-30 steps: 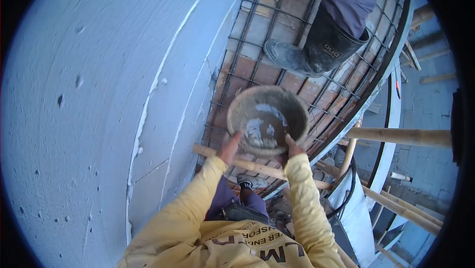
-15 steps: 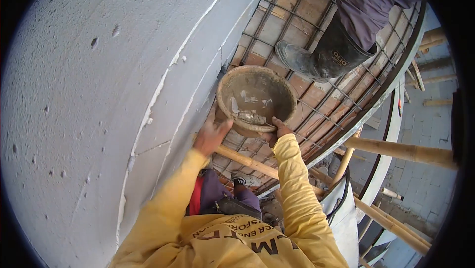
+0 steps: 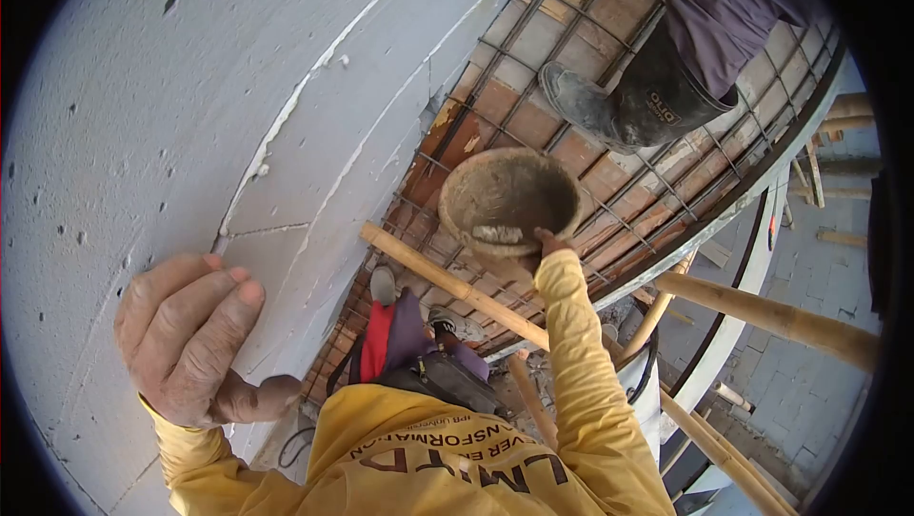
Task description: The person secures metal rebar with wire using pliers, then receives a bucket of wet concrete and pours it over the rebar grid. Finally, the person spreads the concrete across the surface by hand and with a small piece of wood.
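A round, mud-caked bowl hangs tilted over the rebar grid, a little wet grey residue showing on its inner bottom. My right hand grips its near right rim, thumb over the edge and the other fingers hidden underneath. Raised on the left, my left hand holds nothing; its fingers are slightly bent and the thumb stands apart. Behind that hand is the grey block wall with pale mortar lines, the fingertips overlapping a joint in this view.
Another person's black rubber boot stands on the rebar grid beyond the bowl. A bamboo pole crosses below the bowl, and another pole juts in from the right. The slab's curved edge drops to a lower level.
My left hand has let go of the bowl and moved left and nearer, in front of the wall. The bowl, now in my right hand alone, has shifted slightly right and down in view.
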Demonstrator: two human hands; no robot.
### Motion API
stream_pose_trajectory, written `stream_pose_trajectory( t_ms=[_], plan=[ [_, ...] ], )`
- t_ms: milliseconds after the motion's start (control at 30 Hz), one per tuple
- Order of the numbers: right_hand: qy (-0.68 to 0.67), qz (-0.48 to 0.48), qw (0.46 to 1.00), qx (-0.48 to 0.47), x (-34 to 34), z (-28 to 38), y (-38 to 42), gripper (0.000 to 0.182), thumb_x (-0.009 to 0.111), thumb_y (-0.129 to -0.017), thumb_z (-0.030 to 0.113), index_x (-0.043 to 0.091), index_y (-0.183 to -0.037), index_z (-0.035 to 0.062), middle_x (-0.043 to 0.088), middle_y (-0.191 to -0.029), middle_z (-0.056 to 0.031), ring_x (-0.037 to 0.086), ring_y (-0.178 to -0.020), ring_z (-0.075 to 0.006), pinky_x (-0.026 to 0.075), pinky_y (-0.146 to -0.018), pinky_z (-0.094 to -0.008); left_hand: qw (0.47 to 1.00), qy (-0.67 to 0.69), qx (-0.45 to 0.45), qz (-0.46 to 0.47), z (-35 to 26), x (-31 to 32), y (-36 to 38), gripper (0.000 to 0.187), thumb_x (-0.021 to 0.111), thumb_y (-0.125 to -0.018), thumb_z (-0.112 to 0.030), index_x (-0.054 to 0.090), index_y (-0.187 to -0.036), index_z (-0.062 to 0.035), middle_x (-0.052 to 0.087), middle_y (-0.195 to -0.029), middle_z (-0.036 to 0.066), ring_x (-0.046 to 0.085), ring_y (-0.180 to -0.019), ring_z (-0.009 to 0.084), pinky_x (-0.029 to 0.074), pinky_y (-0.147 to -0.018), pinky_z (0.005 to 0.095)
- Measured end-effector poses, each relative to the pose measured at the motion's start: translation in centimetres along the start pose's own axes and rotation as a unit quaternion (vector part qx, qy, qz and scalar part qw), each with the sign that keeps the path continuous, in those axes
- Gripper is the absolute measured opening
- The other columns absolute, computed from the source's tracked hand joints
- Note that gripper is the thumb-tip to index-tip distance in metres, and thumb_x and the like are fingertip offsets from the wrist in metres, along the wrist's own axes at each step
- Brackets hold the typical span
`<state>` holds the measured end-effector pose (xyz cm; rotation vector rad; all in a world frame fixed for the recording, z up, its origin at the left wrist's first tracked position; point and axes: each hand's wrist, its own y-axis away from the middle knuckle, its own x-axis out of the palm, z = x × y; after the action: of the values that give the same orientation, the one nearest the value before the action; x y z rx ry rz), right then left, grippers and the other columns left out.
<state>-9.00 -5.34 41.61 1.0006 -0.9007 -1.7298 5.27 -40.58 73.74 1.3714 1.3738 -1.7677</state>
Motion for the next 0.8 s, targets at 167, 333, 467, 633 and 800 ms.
stream_pose_trajectory(
  t_ms=[167, 333, 467, 633, 800],
  plan=[
    [0.009, -0.037, 0.999, 0.013, 4.3, 1.3, -8.0, 0.055, 0.065, -0.089, 0.034, 0.045, -0.132, 0.0046, 0.061, -0.115, -0.0249, 0.067, -0.089, -0.0404, 0.063, -0.06, -0.0475, 0.999, -0.04, 0.0, 0.018, 0.0, 0.4, -0.2, 0.052, 0.064, -0.082, -0.056, 0.072, -0.098, -0.0081, 0.064, -0.075, 0.008, 0.065, -0.074, 0.0261, 0.048, -0.059, 0.0345],
    [0.132, 0.05, 0.99, -0.011, 3.3, 0.9, -12.6, 0.048, 0.064, -0.089, 0.031, 0.052, -0.128, 0.0044, 0.062, -0.115, -0.0211, 0.064, -0.1, -0.0353, 0.058, -0.076, -0.0418, 0.999, -0.042, -0.005, 0.003, 0.1, 0.6, 0.4, 0.048, 0.068, -0.079, -0.057, 0.073, -0.093, -0.0106, 0.064, -0.072, 0.005, 0.065, -0.071, 0.0221, 0.046, -0.057, 0.033],
    [-0.119, 0.09, 0.988, 0.031, 2.4, 0.8, -3.6, 0.036, 0.06, -0.094, 0.024, 0.052, -0.12, -0.0003, 0.062, -0.111, -0.023, 0.066, -0.093, -0.0394, 0.065, -0.07, -0.0484, 1.0, -0.014, -0.005, -0.005, 0.2, 0.8, 0.7, 0.049, 0.07, -0.078, -0.059, 0.073, -0.093, -0.0122, 0.064, -0.071, 0.004, 0.065, -0.07, 0.0208, 0.045, -0.058, 0.0325],
    [-0.162, 0.147, 0.976, 0.003, -2.8, -1.4, -2.7, 0.034, 0.062, -0.093, 0.021, 0.054, -0.113, -0.0059, 0.065, -0.107, -0.0228, 0.068, -0.088, -0.0374, 0.065, -0.071, -0.047, 1.0, -0.005, 0.0, 0.008, 0.3, 0.6, 0.7, 0.048, 0.071, -0.077, -0.059, 0.073, -0.094, -0.014, 0.064, -0.07, 0.003, 0.064, -0.068, 0.0196, 0.044, -0.057, 0.0316],
    [-0.044, 0.077, 0.996, -0.002, -8.1, -2.9, -3.4, 0.033, 0.069, -0.088, 0.03, 0.062, -0.099, -0.0006, 0.068, -0.088, -0.0194, 0.069, -0.063, -0.0318, 0.064, -0.052, -0.039, 1.0, 0.008, 0.004, 0.007, 0.4, 0.5, 0.7, 0.046, 0.073, -0.076, -0.057, 0.073, -0.093, -0.0142, 0.063, -0.068, 0.002, 0.064, -0.066, 0.0189, 0.043, -0.057, 0.0315]
  ],
)
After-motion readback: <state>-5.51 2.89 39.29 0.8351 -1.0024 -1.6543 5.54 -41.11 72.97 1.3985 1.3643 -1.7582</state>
